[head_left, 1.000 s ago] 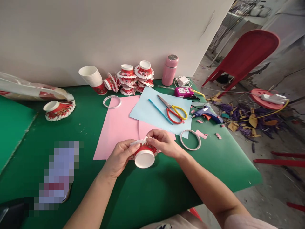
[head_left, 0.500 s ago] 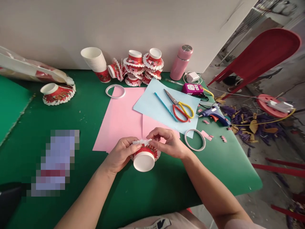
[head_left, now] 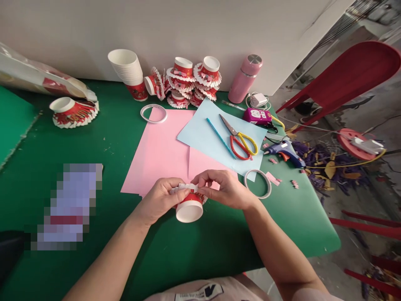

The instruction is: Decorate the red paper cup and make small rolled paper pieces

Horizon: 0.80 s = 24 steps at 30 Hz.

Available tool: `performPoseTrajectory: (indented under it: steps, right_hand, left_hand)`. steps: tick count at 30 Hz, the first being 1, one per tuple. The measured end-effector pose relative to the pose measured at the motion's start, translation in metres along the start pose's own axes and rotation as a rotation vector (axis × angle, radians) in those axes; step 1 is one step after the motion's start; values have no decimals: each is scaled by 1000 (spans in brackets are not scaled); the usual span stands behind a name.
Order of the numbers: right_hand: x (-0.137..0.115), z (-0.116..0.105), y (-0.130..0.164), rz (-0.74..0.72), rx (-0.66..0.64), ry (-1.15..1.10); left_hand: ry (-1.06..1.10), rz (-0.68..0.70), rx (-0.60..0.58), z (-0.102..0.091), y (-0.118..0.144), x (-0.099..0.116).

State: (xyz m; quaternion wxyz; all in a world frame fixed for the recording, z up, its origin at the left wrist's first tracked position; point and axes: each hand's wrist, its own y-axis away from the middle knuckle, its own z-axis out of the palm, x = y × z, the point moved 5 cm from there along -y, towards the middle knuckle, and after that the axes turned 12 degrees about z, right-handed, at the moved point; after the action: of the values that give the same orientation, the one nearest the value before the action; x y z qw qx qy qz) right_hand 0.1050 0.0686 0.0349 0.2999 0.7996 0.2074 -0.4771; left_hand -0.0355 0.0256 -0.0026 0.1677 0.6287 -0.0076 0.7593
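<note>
Red-and-white paper cup (head_left: 189,207) held on its side just above the green table (head_left: 219,246), left hand (head_left: 159,200) gripping its body, right hand (head_left: 224,189) fingers pinching white strip (head_left: 184,187) at its fringe, pink paper (head_left: 159,152) behind, tape ring (head_left: 258,183) beside right hand, scissors (head_left: 239,138) on blue sheet (head_left: 203,138).

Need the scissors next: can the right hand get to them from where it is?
Probably yes. The scissors lie uncovered on the blue paper, beyond the right hand, nothing between. But that hand and the left hand hold the cup and its white strip.
</note>
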Motion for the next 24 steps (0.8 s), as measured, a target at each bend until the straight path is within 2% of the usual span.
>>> performPoseTrajectory:
  steps: [12,24]
  right_hand:
    - [-4,0,3,-70,54,69]
    - [12,4,-4,118,-2,-120]
  left_hand:
    - [-92,34,1,2,1,2]
    - [-86,6,12,0,0,-7]
